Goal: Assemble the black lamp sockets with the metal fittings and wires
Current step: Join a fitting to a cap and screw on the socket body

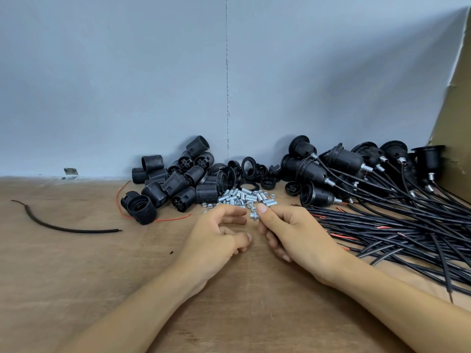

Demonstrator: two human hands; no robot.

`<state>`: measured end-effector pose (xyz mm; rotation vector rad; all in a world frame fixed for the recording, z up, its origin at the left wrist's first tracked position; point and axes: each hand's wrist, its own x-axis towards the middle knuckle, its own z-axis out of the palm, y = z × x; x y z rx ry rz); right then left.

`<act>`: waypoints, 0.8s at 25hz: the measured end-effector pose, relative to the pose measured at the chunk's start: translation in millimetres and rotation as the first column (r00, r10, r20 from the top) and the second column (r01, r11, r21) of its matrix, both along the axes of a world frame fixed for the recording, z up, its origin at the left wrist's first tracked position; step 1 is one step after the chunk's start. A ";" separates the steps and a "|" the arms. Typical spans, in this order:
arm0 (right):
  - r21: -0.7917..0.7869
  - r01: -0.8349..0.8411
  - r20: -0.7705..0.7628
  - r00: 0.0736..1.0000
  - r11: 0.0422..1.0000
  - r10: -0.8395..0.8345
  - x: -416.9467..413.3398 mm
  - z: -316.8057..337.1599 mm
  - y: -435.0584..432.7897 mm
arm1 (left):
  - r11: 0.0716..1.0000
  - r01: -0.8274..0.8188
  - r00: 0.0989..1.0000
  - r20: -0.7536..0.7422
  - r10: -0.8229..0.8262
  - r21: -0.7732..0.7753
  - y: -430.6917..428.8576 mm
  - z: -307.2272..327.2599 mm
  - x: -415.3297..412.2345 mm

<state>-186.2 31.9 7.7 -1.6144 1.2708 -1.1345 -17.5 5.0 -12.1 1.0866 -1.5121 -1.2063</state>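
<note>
Head view: small metal fitting pinched between thumb and fingertip of right hand. Left hand just beside, fingers loose and apart, lower ones tucked away. Past the pinch, more fittings, black sockets left, wires right, cut off at edge.

A small assembly workshop: bulk socket shells and wires heaped on a wooden bench.

You have roughly fifteen loose socket shells piled left, though overlaps blur that count. About ten wired sockets lie right, over dozens of black wires. Several dozen metal fittings sit between, one metal fitting in your right hand. One stray black cable, one red wire, one wall bracket.
</note>
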 end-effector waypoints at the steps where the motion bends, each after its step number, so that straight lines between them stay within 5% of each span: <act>1: -0.002 -0.003 -0.002 1.000 1.000 0.003 0.0 0.1 0.3 | 1.000 0.006 0.999 -0.036 -0.006 0.000 -0.3 0.3 0.4; 20: -0.001 -0.048 -0.085 0.995 0.999 0.048 -1.5 2.2 0.9 | 0.996 0.071 0.993 -0.087 -0.076 -0.061 6.3 5.3 2.0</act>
